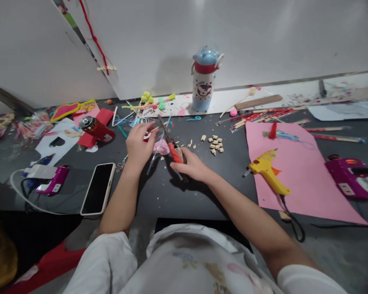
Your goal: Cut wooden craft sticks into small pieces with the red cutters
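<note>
My left hand (141,143) is closed, with thumb and fingertips pinching a thin pale wooden stick (152,130). Wrapped around the handle of a red-handled cutter (175,153), my right hand (191,164) holds the tool with its dark metal jaws angled away from me, close to the stick. I cannot tell whether the jaws touch it. Several short wooden pieces (215,144) lie in a loose pile to the right of the tool. Beneath and between my hands are a clear plastic strip (153,160) and a pink scrap (162,147).
A water bottle (204,81) stands at the back. To the right, a yellow glue gun (269,171) rests on pink paper (313,183) near bundled sticks (263,116) and a purple power strip (349,175). Leftward are a phone (98,190) and a tipped red can (98,130).
</note>
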The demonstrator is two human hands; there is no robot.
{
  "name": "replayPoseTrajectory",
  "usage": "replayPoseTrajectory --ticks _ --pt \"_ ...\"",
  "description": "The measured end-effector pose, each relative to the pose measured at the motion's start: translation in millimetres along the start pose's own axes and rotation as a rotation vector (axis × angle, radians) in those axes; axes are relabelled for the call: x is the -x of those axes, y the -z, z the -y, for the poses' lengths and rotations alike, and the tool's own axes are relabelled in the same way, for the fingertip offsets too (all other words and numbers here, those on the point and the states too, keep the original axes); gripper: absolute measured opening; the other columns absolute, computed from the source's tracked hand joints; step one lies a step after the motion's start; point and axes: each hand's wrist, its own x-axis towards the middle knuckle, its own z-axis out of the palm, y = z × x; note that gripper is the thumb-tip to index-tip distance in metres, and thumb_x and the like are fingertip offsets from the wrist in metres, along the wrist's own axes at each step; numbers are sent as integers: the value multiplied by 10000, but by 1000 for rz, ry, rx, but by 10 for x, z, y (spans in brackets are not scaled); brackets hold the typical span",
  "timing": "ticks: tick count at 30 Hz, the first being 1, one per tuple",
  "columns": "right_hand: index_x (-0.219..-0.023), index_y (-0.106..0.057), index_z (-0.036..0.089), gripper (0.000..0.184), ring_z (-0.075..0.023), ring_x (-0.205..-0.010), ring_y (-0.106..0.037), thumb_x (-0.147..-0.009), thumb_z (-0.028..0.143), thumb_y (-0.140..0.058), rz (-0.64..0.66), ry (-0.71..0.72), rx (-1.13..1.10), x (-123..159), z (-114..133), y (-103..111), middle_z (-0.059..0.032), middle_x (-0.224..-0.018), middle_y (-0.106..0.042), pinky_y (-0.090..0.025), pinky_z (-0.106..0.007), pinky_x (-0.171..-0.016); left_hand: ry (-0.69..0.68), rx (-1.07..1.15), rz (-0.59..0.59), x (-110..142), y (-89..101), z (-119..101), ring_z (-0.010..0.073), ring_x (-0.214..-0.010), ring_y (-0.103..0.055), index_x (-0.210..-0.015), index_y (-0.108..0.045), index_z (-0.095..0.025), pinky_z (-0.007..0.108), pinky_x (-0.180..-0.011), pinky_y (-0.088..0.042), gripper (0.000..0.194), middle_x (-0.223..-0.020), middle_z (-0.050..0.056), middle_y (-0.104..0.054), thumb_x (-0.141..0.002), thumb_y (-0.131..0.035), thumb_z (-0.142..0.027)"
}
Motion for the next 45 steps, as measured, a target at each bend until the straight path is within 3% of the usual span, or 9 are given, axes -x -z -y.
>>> replayPoseTrajectory --ticks 2,4,8,10,13,18,35,41,45 --pt "-880 -453 195 461 -170 -735 -502 -683 584 -604 -50 1 -62 -18 -11 1 -9 -809 -535 -360 -303 -666 111 55 -28 17 -38 -1 171 -929 -621 -1187 -583 -196 304 -803 -497 412 -1049 88 -659 -883 -525 -468" --pt "-891 -468 189 460 -179 -768 -514 -683 577 -600 -89 -3 -122 -30 -22 7 -19 -834 -546 -371 -310 -687 259 206 30 38 -86 7 172 -896 -637 -1226 -549 -198 308 -769 -514 498 -1071 99 -655 -877 -489 -548" --pt "-936 -480 186 478 -188 -792 -537 -677 564 -614 -127 10 -168 -38 -34 8 -27 -861 -568 -386 -316 -704 493 660 422 86 -175 -43 201 -840 -674 -1071 -632 -164 340 -745 -547 601 -1002 112 -697 -819 -459 -681" --pt "-959 -483 183 491 -190 -796 -544 -674 558 -621 -126 11 -161 -37 -36 1 -34 -878 -580 -395 -322 -712 526 806 543 111 -200 -117 214 -878 -681 -1049 -646 -156 362 -808 -548 589 -1029 112 -703 -769 -554 -666" --pt "-991 -492 179 499 -191 -793 -551 -678 542 -627 -116 10 -140 -39 -44 -14 -43 -900 -596 -409 -329 -715 497 915 619 138 -219 -230 230 -979 -673 -1061 -646 -161 373 -911 -523 537 -1070 109 -704 -679 -735 -528" --pt "-1048 -505 175 499 -195 -821 -558 -719 534 -613 -99 31 -108 -43 -74 -36 -56 -948 -602 -421 -331 -728 527 1002 572 152 -252 -270 251 -946 -691 -991 -666 -165 376 -854 -553 500 -993 106 -728 -603 -811 -446" --pt "-1040 -522 177 440 -193 -827 -552 -752 502 -589 -102 74 -95 -17 -84 -36 -49 -916 -602 -423 -318 -721 533 1008 484 192 -274 -280 247 -911 -703 -945 -675 -152 343 -796 -567 483 -967 103 -737 -590 -820 -445" --pt "-1020 -511 169 487 -209 -844 -553 -726 550 -589 -101 19 -105 -41 -70 -32 -64 -948 -598 -414 -343 -750 530 989 578 142 -256 -276 234 -914 -698 -933 -661 -152 328 -818 -555 484 -945 100 -730 -605 -806 -477" --pt "-1022 -488 174 502 -205 -845 -549 -713 551 -605 -98 21 -108 -31 -59 -31 -60 -954 -591 -410 -340 -755 510 978 602 106 -244 -175 249 -978 -679 -1084 -605 -169 338 -802 -559 627 -1062 133 -698 -621 -766 -560"
